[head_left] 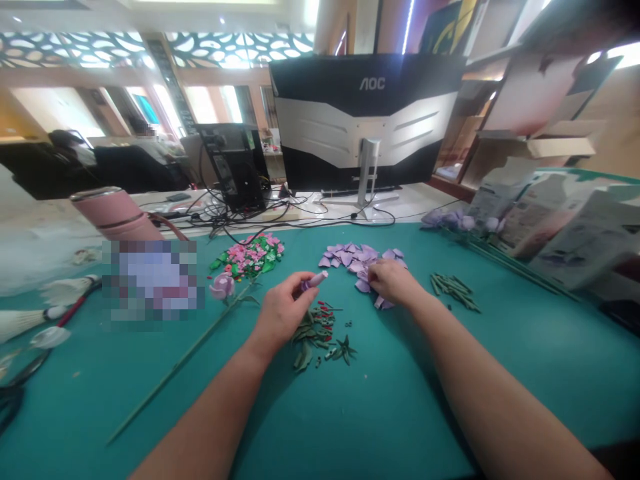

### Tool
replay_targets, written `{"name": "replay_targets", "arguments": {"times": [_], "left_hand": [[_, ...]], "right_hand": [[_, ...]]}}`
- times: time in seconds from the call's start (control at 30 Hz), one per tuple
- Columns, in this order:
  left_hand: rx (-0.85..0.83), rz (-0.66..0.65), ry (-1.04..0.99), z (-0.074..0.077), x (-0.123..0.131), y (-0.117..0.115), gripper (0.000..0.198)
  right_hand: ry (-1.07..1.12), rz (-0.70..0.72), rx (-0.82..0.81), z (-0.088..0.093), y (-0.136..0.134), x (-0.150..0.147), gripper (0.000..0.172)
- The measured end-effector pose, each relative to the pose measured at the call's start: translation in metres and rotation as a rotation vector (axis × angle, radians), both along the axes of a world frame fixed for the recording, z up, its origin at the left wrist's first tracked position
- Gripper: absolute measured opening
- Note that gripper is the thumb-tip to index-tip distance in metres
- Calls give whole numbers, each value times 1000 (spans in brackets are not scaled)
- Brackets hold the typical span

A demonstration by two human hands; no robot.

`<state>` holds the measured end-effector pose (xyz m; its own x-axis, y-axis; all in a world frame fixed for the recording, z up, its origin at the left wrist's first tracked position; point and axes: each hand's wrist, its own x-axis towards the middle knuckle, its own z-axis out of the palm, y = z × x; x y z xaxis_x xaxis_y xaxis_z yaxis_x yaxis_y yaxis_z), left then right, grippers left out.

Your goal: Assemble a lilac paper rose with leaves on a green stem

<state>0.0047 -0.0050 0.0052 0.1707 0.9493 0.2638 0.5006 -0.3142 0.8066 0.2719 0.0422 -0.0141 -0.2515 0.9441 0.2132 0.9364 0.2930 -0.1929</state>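
Note:
My left hand (286,305) is closed around a small lilac toy flower piece (315,280), its pale tip pointing up and right between thumb and fingers. Over a loose pile of lilac petals (350,256), my right hand (393,280) has its fingers curled down and pinched. Whatever its fingertips grip is hidden. Just below and right of my left hand lie small green leaf and stem parts (313,327) mixed with red bits. A dark green star-shaped leaf piece (345,350) sits in front of them. To the left rests a lilac flower on a long green stem (187,353).
Pink blossoms with green leaves (250,255) lie at the back. Green stem pieces (455,291) are at right, near assembled lilac flowers (457,220) and boxes (545,220). A monitor (367,127), cables and a pink bottle (113,213) stand behind. Shuttlecocks (30,323) lie far left.

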Motion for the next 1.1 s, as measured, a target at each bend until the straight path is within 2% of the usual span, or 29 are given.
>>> {"name": "replay_targets", "arguments": {"times": [0.23, 0.5, 0.6, 0.73, 0.93, 1.1], "left_hand": [[-151, -67, -255, 0, 0, 3, 36], [-217, -97, -417, 1, 0, 4, 37], [-238, -95, -436, 3, 0, 4, 37], [-237, -101, -449, 4, 1, 3, 34], [-243, -100, -466, 7, 1, 1, 33], [-227, -106, -465, 5, 1, 2, 35]], "right_hand": [[225, -41, 31, 10, -12, -21, 6], [529, 141, 58, 21, -36, -58, 12], [548, 166, 23, 22, -41, -64, 11], [537, 239, 5, 26, -45, -66, 1], [501, 259, 87, 30, -48, -68, 22], [548, 283, 130, 28, -49, -69, 17]]}}
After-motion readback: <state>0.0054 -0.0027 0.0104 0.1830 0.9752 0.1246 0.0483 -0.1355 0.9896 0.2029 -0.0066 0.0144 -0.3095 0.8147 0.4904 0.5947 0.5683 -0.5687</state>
